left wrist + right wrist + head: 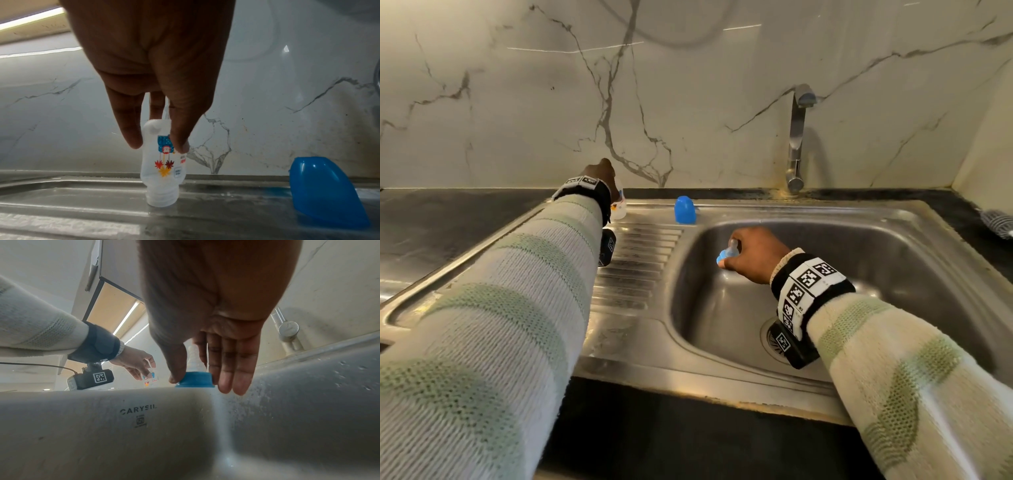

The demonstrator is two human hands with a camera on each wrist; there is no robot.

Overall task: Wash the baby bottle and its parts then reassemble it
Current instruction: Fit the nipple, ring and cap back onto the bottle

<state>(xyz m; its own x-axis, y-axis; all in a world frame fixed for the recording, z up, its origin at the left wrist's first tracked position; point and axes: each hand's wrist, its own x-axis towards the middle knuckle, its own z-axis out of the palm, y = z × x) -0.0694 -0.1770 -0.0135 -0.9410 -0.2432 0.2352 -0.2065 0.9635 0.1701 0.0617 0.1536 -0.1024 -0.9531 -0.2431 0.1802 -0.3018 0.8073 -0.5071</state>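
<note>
White marble wall with grey veins rises behind a dark worktop (448, 219) that carries a steel sink (859, 240) with a ribbed drainboard (640, 260) on its left and a tap (798, 137) at the far edge. From the head view, the left hand (601, 174) reaches to the far end of the drainboard, its fingers round the clear baby bottle (619, 207) that stands there; the blue cap (685, 209) stands just right of it, apart, on the sink's far rim. The right hand (751, 253) is over the basin, pinching the blue collar with its clear teat (727, 253). A dark brush-like thing (998, 222) lies at the far right, too cut off to tell. From the left wrist, the left hand (156, 73) pinches the printed bottle (163, 165) near its upper end between thumb and fingertips (131, 129); the bottle stands upside down, its threaded neck on the wet steel, with the cap (324, 191) to its right. From the right wrist, the right hand (216, 337) holds the collar (195, 379) between thumb and fingers, teat pointing up into the palm, above the basin wall (144, 426) marked CARYSIL; beyond it the left hand (135, 363) grips the bottle (151, 379).
</note>
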